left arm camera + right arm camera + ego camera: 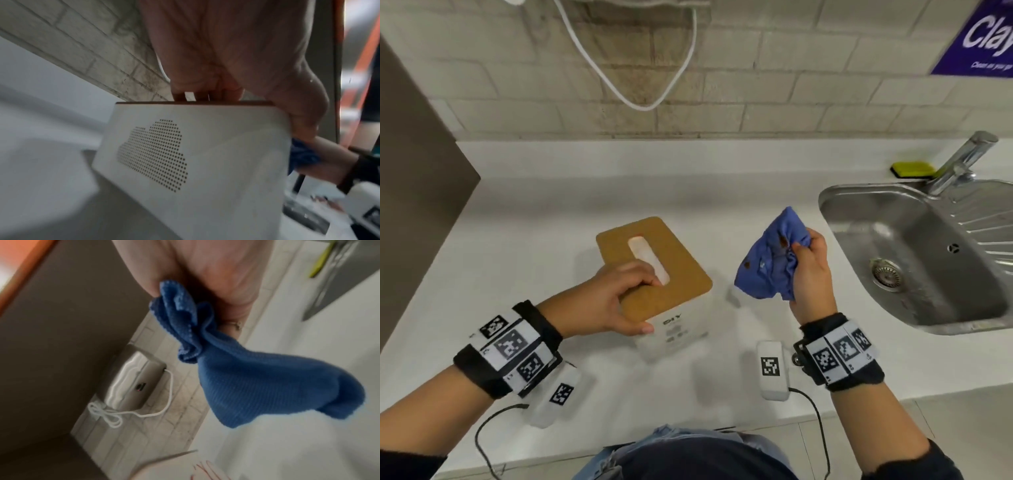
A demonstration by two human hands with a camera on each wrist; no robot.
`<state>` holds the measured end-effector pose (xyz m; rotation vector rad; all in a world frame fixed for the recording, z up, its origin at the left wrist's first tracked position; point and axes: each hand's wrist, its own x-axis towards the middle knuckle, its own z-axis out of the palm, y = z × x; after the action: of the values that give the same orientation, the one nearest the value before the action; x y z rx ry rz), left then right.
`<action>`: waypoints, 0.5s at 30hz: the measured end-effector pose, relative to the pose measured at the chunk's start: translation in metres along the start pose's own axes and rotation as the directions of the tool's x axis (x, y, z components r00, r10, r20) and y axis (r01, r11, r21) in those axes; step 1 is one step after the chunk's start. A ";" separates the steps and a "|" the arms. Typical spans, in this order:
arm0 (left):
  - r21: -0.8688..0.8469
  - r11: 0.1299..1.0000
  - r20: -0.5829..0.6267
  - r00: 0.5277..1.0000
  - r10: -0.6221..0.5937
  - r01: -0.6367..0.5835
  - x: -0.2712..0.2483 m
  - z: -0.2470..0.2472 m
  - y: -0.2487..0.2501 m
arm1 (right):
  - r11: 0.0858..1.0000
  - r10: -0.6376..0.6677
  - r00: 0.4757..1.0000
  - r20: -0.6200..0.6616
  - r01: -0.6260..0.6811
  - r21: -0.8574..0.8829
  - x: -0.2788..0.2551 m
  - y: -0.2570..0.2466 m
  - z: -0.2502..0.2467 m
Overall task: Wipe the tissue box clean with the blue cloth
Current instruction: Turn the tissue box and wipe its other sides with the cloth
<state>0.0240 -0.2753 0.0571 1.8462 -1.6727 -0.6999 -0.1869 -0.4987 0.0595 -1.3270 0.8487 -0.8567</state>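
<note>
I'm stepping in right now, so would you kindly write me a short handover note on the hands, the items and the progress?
Left hand: grips the tissue box by its brown top, fingers in the slot, thumb at the near edge.
Right hand: holds the bunched blue cloth in the air, between box and sink, not touching the box.
Box stands on the white counter.
Done: box steadied, cloth in hand.
Left: wiping itself; cloth shows brown spots.
</note>
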 end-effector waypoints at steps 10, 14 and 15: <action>0.299 0.952 0.045 0.995 -0.084 0.067 -0.048 -0.023 -0.056 | 0.938 0.295 0.928 0.228 -0.326 0.115 -0.008 0.047 -0.005; 0.385 0.886 -0.131 0.966 -0.225 0.259 -0.058 -0.042 -0.067 | 0.837 0.123 0.952 0.282 0.053 -0.544 -0.010 0.077 0.008; 0.350 0.876 -0.192 0.941 -0.278 0.331 -0.057 -0.041 -0.065 | 0.681 0.121 0.911 0.395 0.214 -0.701 -0.015 0.081 0.012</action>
<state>0.0934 -0.2115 0.0423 2.4106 -1.5189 -0.3716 -0.1795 -0.4759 -0.0204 -2.1627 0.8438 -0.2039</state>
